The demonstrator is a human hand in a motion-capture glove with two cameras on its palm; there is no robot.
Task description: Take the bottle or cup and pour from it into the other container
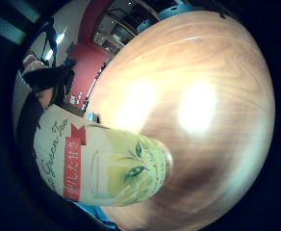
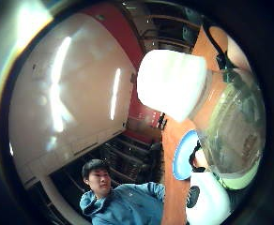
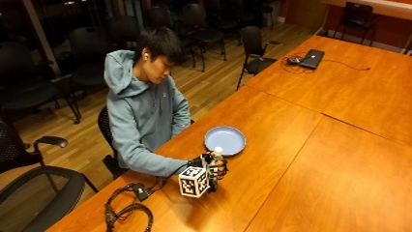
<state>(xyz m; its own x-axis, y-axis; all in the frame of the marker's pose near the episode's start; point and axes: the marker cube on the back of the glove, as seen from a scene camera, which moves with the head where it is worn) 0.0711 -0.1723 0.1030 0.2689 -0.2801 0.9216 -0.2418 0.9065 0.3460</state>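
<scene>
He is gripping the capped bottle in his gloved right hand; the plate at its one o'clock is waiting, pouring unstarted.

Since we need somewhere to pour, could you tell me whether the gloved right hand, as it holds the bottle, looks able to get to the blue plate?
Probably yes. The right hand grips the bottle upright on the table, and the blue plate lies just beyond it with only bare wood between.

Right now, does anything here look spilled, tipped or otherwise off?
No spill shows. The right hand grips a capped bottle upright on the table. Oddly, only a plate is beside it; no cup shows.
</scene>
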